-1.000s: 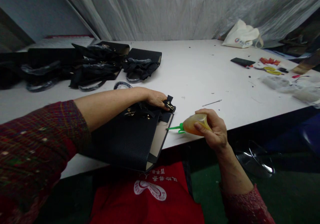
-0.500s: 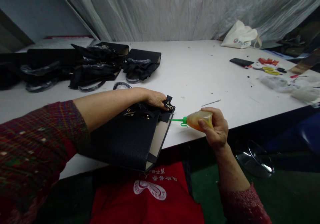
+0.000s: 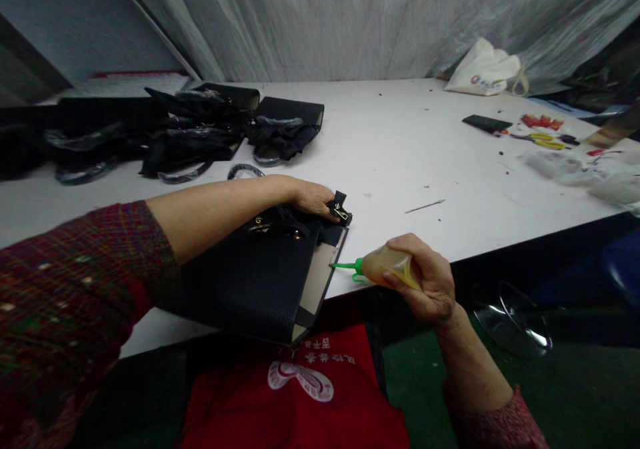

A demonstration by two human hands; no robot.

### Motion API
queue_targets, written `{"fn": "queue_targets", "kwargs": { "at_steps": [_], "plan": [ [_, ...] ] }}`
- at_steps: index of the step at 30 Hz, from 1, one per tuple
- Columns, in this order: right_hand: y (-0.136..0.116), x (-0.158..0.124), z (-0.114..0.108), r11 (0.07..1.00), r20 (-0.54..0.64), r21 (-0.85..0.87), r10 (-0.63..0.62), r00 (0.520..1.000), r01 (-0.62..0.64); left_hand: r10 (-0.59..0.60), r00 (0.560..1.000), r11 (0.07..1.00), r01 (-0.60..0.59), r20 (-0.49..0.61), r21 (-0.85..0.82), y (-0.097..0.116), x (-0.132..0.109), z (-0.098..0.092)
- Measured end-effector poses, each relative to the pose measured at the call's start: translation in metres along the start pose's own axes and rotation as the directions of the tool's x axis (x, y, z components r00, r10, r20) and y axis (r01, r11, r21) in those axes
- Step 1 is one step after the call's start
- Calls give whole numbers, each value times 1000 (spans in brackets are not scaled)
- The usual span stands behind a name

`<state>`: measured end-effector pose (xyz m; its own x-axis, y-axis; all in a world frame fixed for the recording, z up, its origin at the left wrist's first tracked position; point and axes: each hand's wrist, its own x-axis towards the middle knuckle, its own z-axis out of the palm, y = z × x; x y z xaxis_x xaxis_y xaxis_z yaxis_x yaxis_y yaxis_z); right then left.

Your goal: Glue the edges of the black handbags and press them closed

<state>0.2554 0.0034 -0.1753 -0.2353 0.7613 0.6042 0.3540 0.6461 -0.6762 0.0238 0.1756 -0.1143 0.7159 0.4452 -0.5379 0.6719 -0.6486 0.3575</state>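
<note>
A black handbag [image 3: 240,285] lies on its side at the table's front edge, its pale inner side panel [image 3: 316,275] facing right. Across its top reaches my left hand [image 3: 315,201], closed on the dark fabric beside the gold zip pull [image 3: 341,213]; some of its fingertips are hidden. My right hand [image 3: 427,279] squeezes a clear glue bottle [image 3: 387,267] of amber liquid. The bottle's thin green nozzle [image 3: 345,265] points left, its tip at the edge of the pale panel.
Several black bags [image 3: 195,132] with wrapped handles lie at the back left. A thin metal tool [image 3: 424,206] rests right of the handbag. Farther right are a dark flat object [image 3: 487,124], yellow-handled pliers [image 3: 547,142], plastic bags [image 3: 555,167] and a white cloth bag [image 3: 483,69].
My right hand has brought the glue bottle down and slightly left, so its nozzle tip has travelled along the pale panel's edge toward me. My left hand stays on the handbag.
</note>
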Motion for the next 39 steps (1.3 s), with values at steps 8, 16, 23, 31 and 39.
{"fn": "queue_targets", "kwargs": {
  "at_steps": [8,16,23,31,39],
  "plan": [
    [3,-5,-1,998,7,29,50,999,-50,19,1000,1000,-19,-22,7,-1,0,1],
    [20,3,-2,997,-219,25,73,973,-70,-28,999,999,28,-18,23,-5,3,2],
    [14,4,-4,991,-69,75,115,991,-109,-5,1000,1000,6,-21,12,-2,1,2],
    [36,15,-7,992,-238,-51,101,966,-116,-18,1000,999,19,-20,28,2,0,1],
    [31,19,-7,995,-238,-73,54,970,-73,-3,999,1000,3,-32,16,0,1,3]
  ]
}}
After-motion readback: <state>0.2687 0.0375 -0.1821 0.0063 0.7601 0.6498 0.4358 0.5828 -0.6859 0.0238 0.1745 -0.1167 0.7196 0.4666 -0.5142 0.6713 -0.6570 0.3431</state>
